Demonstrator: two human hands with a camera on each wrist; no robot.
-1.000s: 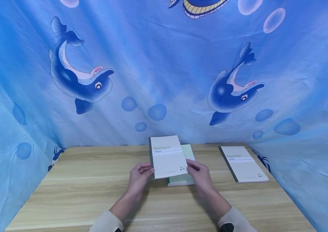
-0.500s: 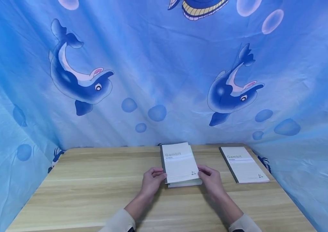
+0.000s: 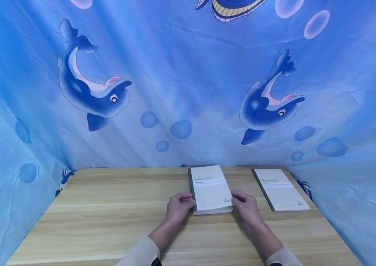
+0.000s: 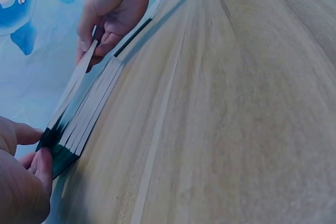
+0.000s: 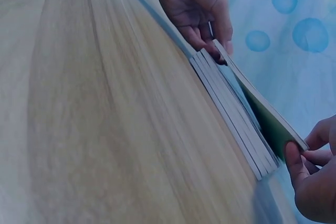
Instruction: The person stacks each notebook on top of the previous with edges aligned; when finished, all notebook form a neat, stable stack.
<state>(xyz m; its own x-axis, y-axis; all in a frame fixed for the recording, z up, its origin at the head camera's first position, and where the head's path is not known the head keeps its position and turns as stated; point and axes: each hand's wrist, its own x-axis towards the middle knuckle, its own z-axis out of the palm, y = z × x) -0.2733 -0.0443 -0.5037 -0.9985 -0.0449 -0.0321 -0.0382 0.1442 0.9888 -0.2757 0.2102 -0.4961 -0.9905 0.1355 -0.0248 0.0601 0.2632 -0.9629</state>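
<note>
A white notebook marked "Gambit" with a dark spine lies tilted over a stack of several notebooks near the table's middle. My left hand pinches its spine side near the front corner. On the other side, my right hand pinches the front right corner between thumb and fingers. In the right wrist view, the held notebook is raised at the right hand's side, with a gap over the stack. The left wrist view shows its spine end low against the stack.
Another white "Gambit" notebook lies flat at the right of the wooden table. A blue curtain with dolphins hangs right behind the table's back edge.
Both hands have carried the notebook to the right and lowered it over the stack, lining it up with the notebooks below. The notebook at the right stays in place.
</note>
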